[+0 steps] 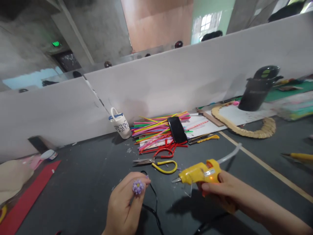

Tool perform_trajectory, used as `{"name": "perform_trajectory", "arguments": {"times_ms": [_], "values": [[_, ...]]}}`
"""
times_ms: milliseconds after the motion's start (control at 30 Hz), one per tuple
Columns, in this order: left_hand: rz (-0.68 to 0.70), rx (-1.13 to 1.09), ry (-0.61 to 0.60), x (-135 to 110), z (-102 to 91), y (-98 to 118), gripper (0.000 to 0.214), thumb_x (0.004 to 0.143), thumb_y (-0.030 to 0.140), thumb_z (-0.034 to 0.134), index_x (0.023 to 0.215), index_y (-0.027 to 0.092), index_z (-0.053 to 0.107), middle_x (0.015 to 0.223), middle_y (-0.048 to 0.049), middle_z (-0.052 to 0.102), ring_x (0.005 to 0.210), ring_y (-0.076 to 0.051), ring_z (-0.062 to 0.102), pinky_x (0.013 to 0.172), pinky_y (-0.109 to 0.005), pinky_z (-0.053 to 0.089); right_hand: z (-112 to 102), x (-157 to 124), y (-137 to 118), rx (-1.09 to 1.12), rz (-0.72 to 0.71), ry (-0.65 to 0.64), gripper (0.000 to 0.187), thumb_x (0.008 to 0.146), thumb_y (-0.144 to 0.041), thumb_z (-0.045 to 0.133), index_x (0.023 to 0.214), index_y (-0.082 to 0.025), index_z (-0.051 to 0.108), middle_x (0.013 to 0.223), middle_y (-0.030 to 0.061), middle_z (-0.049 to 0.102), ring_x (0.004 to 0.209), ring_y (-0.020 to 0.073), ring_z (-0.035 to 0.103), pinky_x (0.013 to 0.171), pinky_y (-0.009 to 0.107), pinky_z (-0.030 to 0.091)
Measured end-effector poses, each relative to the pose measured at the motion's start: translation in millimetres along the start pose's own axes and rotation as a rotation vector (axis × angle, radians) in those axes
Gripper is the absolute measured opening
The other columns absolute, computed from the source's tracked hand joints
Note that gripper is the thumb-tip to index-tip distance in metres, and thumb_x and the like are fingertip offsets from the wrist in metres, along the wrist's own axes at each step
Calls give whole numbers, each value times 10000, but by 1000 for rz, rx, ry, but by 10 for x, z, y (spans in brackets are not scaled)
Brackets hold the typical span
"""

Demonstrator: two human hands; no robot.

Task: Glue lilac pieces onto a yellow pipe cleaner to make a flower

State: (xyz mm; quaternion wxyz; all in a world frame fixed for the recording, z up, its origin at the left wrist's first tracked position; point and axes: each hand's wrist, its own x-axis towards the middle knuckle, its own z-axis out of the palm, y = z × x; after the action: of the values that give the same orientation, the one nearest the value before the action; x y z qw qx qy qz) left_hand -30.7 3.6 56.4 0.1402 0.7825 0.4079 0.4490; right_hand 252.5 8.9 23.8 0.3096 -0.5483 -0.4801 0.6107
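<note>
- Glue gun (pixel 199 173) and a small purple flower (pixel 138 187) are up over the dark worktop (pixel 85 182). Behind them lie yellow-handled scissors (pixel 156 161), a pile of coloured sticks (pixel 154 130) with a black phone (pixel 177 129) on top, and a white cup (pixel 121 124).
- Black cable (pixel 153 202) snakes across between the hands.
- Left hand (pixel 122 205) pinches the flower in its fingertips; right hand (pixel 217 192) is wrapped round the gun's grip.
- Nozzle points left towards the flower, near it but not touching.

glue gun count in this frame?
1. The yellow glue gun is in the right hand, nozzle toward the purple flower in the left hand. A yellow tool at the right edge is cut off; unclear what it is.
</note>
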Motion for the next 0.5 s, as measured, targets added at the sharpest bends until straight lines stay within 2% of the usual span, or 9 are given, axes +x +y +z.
{"name": "perform_trajectory", "arguments": {"times_ms": [33,100,167,233,333,400,433,500], "values": [[5,-7,14,1,3,-3,232,894,105,482,977,206,674,915,-71,705,767,-161,664,559,-229,536,20,50,64,-61,26,1,257,708,-404,676,712,-150,640,568,-10,582,479,104,477,456,211,347],[-11,-53,11,15,12,15,252,895,116,490,1022,206,688,959,-88,714,782,-176,670,557,-243,548,78,153,166,-268,-41,-11,156,692,-287,650,796,-171,656,673,2,674,550,135,558,494,218,394],[-89,-181,13,35,22,52,251,906,160,493,1009,212,716,959,-92,716,739,-176,666,542,-252,550,131,254,230,-570,-60,10,141,720,-249,593,803,-165,671,728,29,715,613,174,621,522,233,414],[-210,-379,20,51,30,86,256,919,218,497,952,225,750,934,-84,709,681,-163,657,514,-242,540,156,344,251,-771,-42,39,173,757,-276,570,728,-144,678,684,74,711,599,214,641,508,258,396],[-363,-652,-34,54,23,112,269,920,268,511,900,238,777,927,-79,701,648,-150,660,489,-214,525,155,410,181,-884,-46,78,258,778,-336,591,640,-131,667,623,130,678,581,277,645,519,302,385],[-411,-768,-90,47,12,131,262,912,288,527,894,236,783,927,-80,699,648,-146,668,490,-199,523,163,372,45,-933,-90,108,241,784,-318,605,645,-129,661,672,154,677,655,309,655,586,339,417],[-436,-811,-101,44,9,149,256,904,305,542,884,232,787,918,-80,698,644,-141,669,490,-190,519,178,324,-51,-941,-123,121,212,782,-294,613,653,-131,655,704,155,677,698,310,656,629,353,431],[-494,-884,-115,40,16,201,255,875,354,583,851,215,796,878,-80,691,619,-130,664,478,-173,505,234,187,-278,-906,-235,129,166,858,-253,531,820,-161,663,861,113,681,822,247,643,737,327,442]]}}
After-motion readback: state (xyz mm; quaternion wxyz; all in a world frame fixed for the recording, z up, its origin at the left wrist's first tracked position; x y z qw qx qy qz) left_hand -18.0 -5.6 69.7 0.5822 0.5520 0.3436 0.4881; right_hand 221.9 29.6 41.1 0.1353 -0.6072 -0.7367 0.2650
